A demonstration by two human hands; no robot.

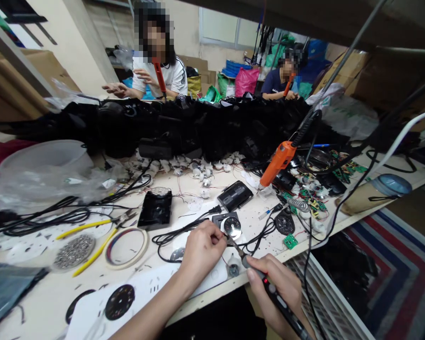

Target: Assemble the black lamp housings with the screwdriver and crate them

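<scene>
My right hand (276,285) is closed round a black soldering iron (269,288), whose tip reaches up and left to a small speaker (232,226) with a shiny cone on the workbench (49,302). My left hand (201,248) is closed in a pinch beside that speaker, fingertips at the iron's tip, pressing thin black wires (177,233). What it pinches is too small to name. A second small round part (233,270) lies between my two hands.
Yellow-handled pliers (92,236), a tape roll (125,246), a dish of screws (74,251) and black housings (156,208) lie to the left. An orange hanging screwdriver (279,163) and green circuit boards (310,200) sit to the right. Two other people sit behind a pile of black parts (198,127).
</scene>
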